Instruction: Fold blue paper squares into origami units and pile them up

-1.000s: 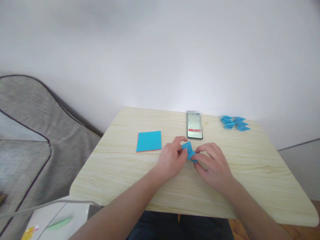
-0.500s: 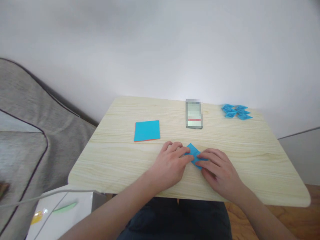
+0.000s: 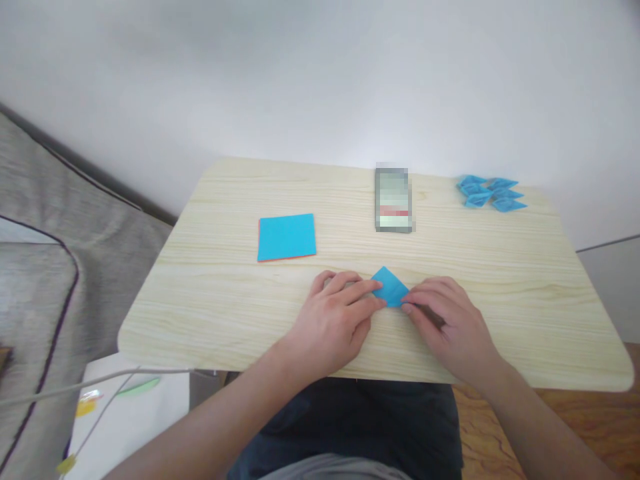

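Observation:
A small folded piece of blue origami paper (image 3: 392,289) lies on the table between my hands, one corner pointing away from me. The fingertips of my left hand (image 3: 333,319) rest on its left side and hold it against the tabletop. At the paper's right corner, the thumb and forefinger of my right hand (image 3: 453,323) are closed in a pinch. The fingers cover part of the paper's left and right edges.
A stack of square paper (image 3: 287,237), blue on top with an orange edge, lies left on the wooden table (image 3: 215,293). A blurred-out phone (image 3: 393,200) is near the wall. Several folded blue paper pieces (image 3: 493,193) sit far right. A grey sofa (image 3: 110,267) stands at left.
My right hand's fingers have drawn back from over the paper to its right corner, uncovering more of it. The whole view has shifted, so the table's far edge appears higher.

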Demonstrator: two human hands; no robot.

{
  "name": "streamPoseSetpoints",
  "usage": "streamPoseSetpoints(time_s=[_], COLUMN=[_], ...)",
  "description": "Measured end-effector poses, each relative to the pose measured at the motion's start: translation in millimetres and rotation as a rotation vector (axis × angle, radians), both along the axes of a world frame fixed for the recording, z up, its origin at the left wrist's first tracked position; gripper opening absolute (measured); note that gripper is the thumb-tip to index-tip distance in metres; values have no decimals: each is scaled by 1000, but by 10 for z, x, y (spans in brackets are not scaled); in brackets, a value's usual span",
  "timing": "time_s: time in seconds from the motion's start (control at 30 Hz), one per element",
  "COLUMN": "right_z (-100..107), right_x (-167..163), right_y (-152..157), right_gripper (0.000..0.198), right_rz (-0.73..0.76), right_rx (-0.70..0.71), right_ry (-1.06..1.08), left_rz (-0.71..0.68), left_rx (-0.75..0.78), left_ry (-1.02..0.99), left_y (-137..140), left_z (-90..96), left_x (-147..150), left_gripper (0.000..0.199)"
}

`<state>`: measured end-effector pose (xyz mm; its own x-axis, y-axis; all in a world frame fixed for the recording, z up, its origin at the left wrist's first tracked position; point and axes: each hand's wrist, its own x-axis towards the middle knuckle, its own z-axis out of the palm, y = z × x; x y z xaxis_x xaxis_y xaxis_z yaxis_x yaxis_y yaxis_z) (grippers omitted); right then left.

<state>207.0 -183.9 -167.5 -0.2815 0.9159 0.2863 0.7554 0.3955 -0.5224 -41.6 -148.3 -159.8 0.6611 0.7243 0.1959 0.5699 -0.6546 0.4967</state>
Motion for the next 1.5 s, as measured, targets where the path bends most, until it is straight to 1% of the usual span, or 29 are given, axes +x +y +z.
streamPoseSetpoints(time_s=[0.1, 0.23, 0.47, 0.67, 1.0, 1.1, 1.27, 1.5], right_z=[18, -17, -51, -49, -37, -39, -39, -26], right_x=[-39, -88, -196, -243, -288, -291, -285, -295], right_y=[57, 88, 34, 5, 24, 25, 20, 17], right_gripper=[4, 8, 10, 11, 12, 12, 14, 12], right_rz=[-76, -153, -256, -326, -362, -364, -368, -400], right_rx=[-23, -37, -24, -45, -57, -61, -68, -72], right_ry=[-15, -50, -98, -100, -90, -87, -84, -65], left_rz=[8, 9, -16, -11, 10, 10, -13, -25], left_rx=[-5, -21, -18, -70, -88, -100, -94, -61], left_ry=[-16, -16, -25, -37, -69, -52, -20, 20], left_y=[2, -11, -44, -24, -5, -8, -14, -28], left_z=[-5, 3, 30, 58, 43, 41, 29, 33], left_x=[0, 6, 18, 29, 30, 28, 21, 12], left_gripper=[31, 30, 33, 32, 31, 32, 41, 40])
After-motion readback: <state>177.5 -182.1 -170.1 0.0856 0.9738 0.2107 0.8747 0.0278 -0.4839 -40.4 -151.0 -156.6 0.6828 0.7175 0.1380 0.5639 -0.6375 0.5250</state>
